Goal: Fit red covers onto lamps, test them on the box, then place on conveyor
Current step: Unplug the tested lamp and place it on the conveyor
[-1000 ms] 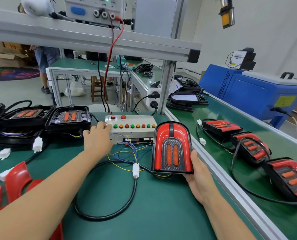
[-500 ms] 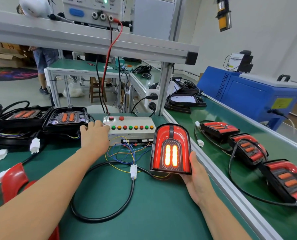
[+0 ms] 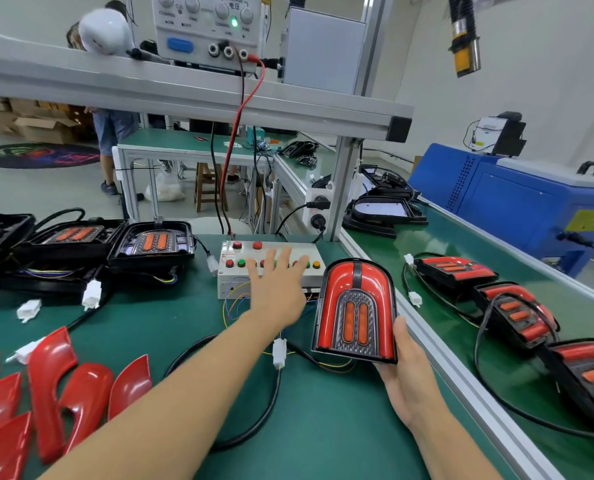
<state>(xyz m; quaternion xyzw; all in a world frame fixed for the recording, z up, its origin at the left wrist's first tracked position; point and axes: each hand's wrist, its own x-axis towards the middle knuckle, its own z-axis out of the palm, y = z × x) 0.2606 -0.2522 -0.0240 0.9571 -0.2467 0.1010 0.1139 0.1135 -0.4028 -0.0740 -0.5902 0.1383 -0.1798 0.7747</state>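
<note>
Crowding the bench (image 3: 323,427), loose red covers (image 3: 46,393), bare lamps (image 3: 153,244), cable (image 3: 254,420)

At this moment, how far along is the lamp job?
Done: three covered lamps lie on the conveyor.
In hand: the right hand holds a covered lamp upright while the left hand reaches over the test box buttons.
Left: uncovered lamps and loose red covers wait on the bench.

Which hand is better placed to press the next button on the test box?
Left. The left hand is spread open over the test box buttons, while the right hand is occupied holding the covered lamp upright beside the box.
</note>
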